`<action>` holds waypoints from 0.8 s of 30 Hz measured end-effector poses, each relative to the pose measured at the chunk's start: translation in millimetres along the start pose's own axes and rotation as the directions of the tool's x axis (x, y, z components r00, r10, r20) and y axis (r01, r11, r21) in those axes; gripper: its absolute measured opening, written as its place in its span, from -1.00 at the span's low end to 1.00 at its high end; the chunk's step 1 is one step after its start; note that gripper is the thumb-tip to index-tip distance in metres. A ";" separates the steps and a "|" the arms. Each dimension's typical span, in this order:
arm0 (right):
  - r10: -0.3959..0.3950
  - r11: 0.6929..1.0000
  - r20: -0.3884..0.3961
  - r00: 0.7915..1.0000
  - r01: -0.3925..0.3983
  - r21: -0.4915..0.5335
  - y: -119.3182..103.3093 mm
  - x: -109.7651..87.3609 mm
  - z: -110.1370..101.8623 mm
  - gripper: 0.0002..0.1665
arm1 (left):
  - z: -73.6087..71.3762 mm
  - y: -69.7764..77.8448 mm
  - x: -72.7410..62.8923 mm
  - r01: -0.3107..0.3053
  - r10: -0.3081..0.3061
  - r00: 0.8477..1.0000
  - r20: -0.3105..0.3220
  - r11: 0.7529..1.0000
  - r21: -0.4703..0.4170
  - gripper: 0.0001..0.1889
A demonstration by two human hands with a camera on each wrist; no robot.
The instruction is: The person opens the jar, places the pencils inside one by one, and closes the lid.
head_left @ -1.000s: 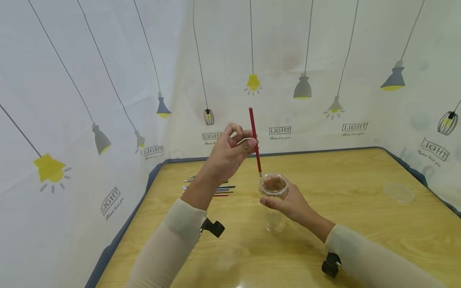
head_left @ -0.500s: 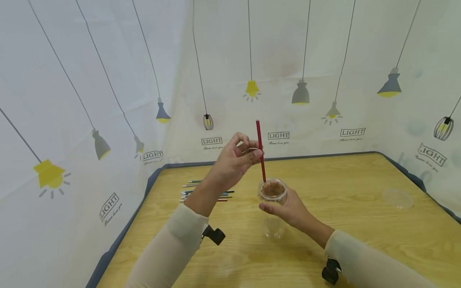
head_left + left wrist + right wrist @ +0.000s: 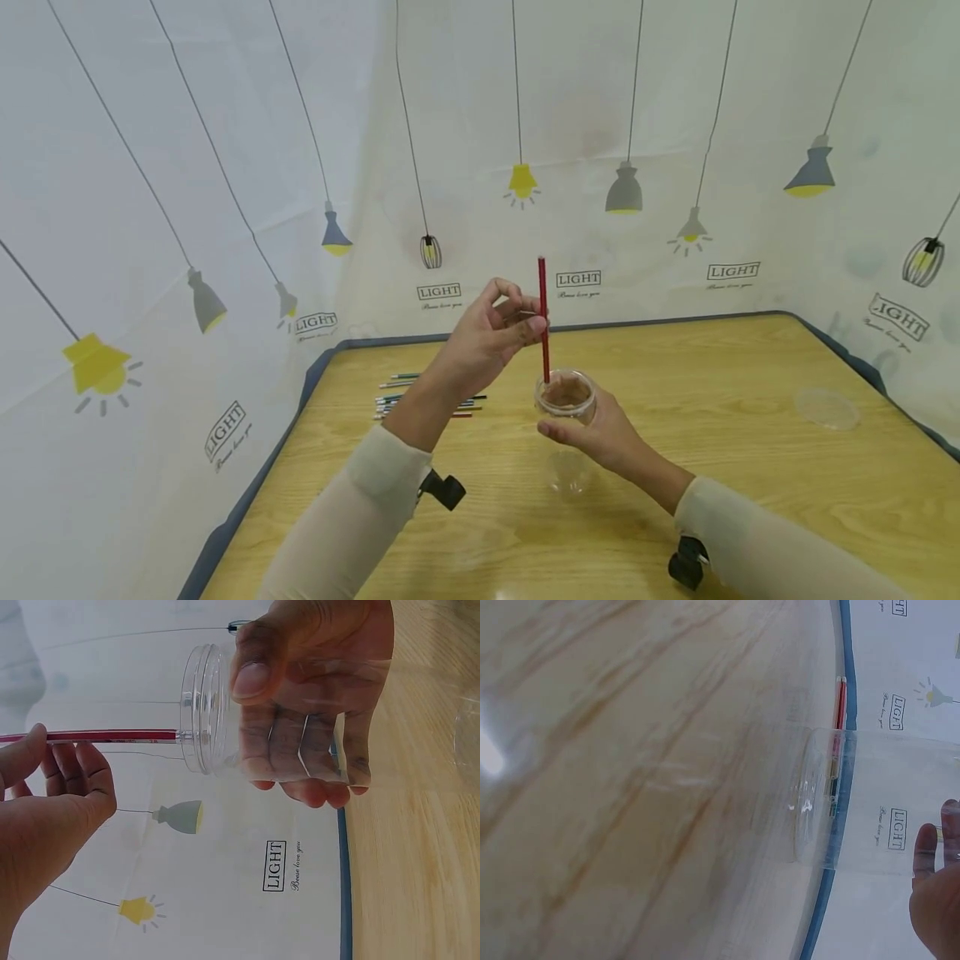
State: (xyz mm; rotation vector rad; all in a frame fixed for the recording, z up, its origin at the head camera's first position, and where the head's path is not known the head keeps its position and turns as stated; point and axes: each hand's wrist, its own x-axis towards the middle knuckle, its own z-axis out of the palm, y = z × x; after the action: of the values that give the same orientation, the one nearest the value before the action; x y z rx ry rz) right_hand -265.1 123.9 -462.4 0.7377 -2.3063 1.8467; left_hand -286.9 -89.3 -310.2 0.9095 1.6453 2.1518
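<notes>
Between thumb and fingers, my left hand pinches a red pencil, which stands nearly upright. The pencil's lower end is at the mouth of a clear plastic jar, by the left side of its rim. My right hand grips the jar below the rim, and its fingers show through the wall in the left wrist view. That view also has the pencil reaching the jar's threaded neck. Whether the jar's base touches the table cannot be told.
Several pencils lie on the wooden table, left of the jar and partly behind my left forearm. A clear round lid lies at the right. A lamp-printed curtain surrounds the table's far and side edges.
My left hand has brought the pencil to the right and down, so its lower end has gone from beside the jar's rim to its mouth. My right hand keeps gripping the jar.
</notes>
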 end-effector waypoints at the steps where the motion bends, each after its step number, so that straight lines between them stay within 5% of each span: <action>1: 0.001 1.000 0.000 1.000 -0.001 0.000 0.3 -0.1 -0.1 -0.25 | -0.2 -0.5 -0.3 0.001 -0.001 1.000 0.005 1.000 0.003 -0.65; 13: 0.022 1.000 0.015 1.000 -0.022 0.018 5.4 -3.0 1.8 -0.22 | -8.6 -5.6 -7.4 -0.001 0.000 0.999 0.049 1.000 0.030 -0.67; 19: 0.000 1.000 0.010 1.000 0.001 -0.008 3.9 -3.0 1.4 -0.24 | -19.6 1.6 -9.5 -0.007 0.006 1.000 0.013 0.996 0.091 -0.33; 24: -0.007 1.000 0.003 1.000 0.007 -0.023 0.0 -0.9 0.7 -0.25 | -30.0 5.5 -11.9 0.010 -0.006 1.000 -0.026 0.988 0.153 -0.53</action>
State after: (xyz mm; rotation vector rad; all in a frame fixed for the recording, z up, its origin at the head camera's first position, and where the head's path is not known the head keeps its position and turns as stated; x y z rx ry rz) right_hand -264.2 123.5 -463.0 0.7453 -2.3203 1.8138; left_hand -296.0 -120.5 -313.3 0.9185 1.8446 2.0625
